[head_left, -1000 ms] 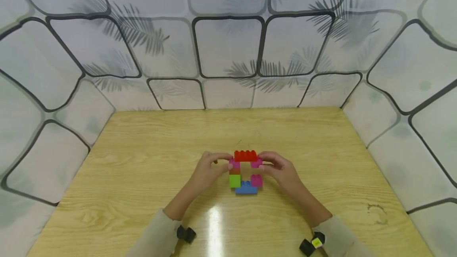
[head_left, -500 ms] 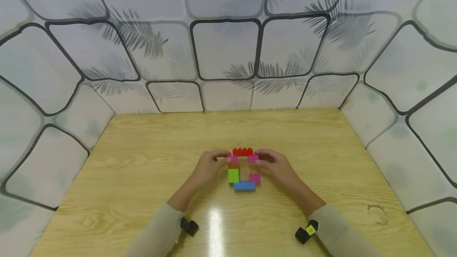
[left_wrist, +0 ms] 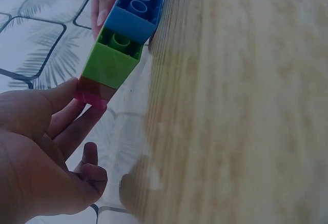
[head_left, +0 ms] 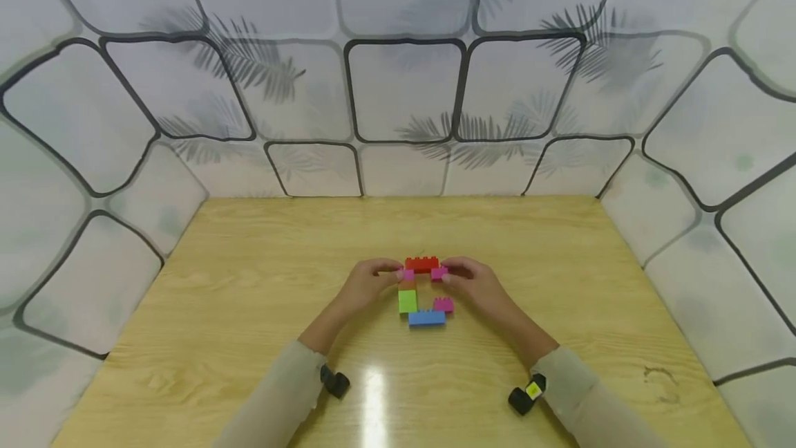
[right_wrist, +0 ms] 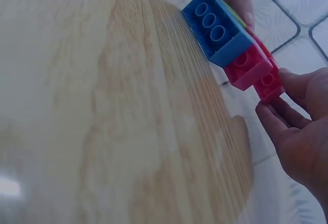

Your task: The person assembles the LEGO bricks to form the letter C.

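Note:
Both hands hold one C-shaped structure of toy building blocks. Along its top lies a red block (head_left: 422, 265). Down the left side come a pink block (head_left: 408, 274), an orange-brown one (head_left: 407, 285) and a green one (head_left: 407, 301). A long blue block (head_left: 427, 319) forms the bottom, its hollow underside showing in both wrist views. On its right end sits a pink block (head_left: 443, 304), with a gap up to another pink block (head_left: 438, 275) under the red. My left hand (head_left: 361, 285) pinches the left pink block; my right hand (head_left: 481, 285) pinches the upper right one.
A wood-grain table (head_left: 280, 240) spreads beneath the hands. Patterned cloth walls (head_left: 404, 88) enclose it at the back and sides. Each wrist wears a small black camera (head_left: 336, 384) near the sleeve cuff.
Both hands have shifted slightly away from the body with the structure, which has tipped to show its front more squarely and less of its studs. The grips stay the same.

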{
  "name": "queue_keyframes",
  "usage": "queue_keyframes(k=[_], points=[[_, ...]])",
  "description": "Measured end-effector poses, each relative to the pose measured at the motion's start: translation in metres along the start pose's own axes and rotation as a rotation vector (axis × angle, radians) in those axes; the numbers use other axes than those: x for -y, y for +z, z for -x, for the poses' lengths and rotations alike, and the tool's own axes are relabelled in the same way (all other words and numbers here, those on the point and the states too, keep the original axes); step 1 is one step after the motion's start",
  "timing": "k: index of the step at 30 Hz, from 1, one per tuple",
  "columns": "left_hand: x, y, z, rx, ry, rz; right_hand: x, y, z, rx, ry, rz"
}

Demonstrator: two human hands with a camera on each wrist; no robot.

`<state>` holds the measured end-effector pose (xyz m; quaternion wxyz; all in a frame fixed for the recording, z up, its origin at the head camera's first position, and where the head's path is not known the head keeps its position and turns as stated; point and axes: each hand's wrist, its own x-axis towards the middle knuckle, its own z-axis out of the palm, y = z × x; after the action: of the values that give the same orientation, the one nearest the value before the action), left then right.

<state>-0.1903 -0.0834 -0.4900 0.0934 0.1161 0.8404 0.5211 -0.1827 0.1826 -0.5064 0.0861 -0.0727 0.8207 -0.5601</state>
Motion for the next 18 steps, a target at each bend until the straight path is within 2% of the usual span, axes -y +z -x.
queue_keyframes(k=[7, 18], points=[[0.005, 0.004, -0.011, -0.012, -0.019, -0.011, -0.003, 0.001, -0.005, -0.01, -0.012, 0.031], [0.006, 0.007, -0.013, -0.014, -0.041, -0.007, 0.001, 0.005, -0.007, -0.019, 0.034, 0.051]])
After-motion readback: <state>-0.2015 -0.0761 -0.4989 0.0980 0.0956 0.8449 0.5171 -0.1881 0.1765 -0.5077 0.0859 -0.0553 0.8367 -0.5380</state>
